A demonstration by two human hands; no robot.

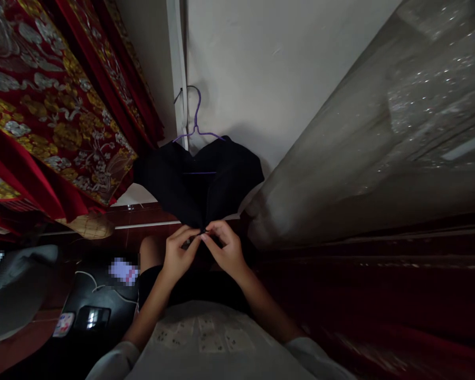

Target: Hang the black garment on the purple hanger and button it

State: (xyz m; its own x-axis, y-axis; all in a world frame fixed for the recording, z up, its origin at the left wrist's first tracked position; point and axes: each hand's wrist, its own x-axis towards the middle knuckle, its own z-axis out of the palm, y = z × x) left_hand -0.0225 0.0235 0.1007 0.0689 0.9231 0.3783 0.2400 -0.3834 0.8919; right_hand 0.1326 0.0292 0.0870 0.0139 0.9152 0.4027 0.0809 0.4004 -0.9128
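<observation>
A black garment (237,177) with an open neckline hangs on a thin purple wire hanger (197,119), hooked at a white strip on the wall. My left hand (178,253) pinches the garment's front edge at the bottom of the neckline, thumb against fingers. Close beside it, my right hand (227,252) pinches the opposite front edge, and the fingertips of both hands nearly meet. A small dark spot of the fastening shows between them; whether it is a button or a zip I cannot tell. The lower part of the garment is hidden behind my hands.
Red cloth with gold and silver patterns (63,105) hangs at the left. Clear plastic sheeting (364,121) covers something large at the right. Down at the left, a dark phone (93,318) and a small patterned item (64,324) lie on a black padded surface with a pale cord.
</observation>
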